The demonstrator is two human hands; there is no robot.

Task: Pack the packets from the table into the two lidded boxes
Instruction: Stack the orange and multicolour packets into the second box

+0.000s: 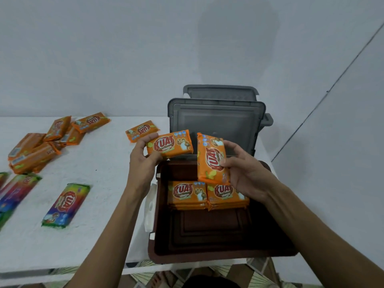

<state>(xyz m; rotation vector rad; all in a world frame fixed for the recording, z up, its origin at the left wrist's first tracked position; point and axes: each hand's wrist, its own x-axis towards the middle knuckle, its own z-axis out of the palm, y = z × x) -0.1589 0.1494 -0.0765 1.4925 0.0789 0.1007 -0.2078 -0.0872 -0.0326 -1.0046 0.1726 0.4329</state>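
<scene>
My left hand pinches one orange packet lengthwise across — right hand grips another packet standing on end, both above the brown box.

White table: orange packets, rainbow packets, brown box, grey box.
</scene>
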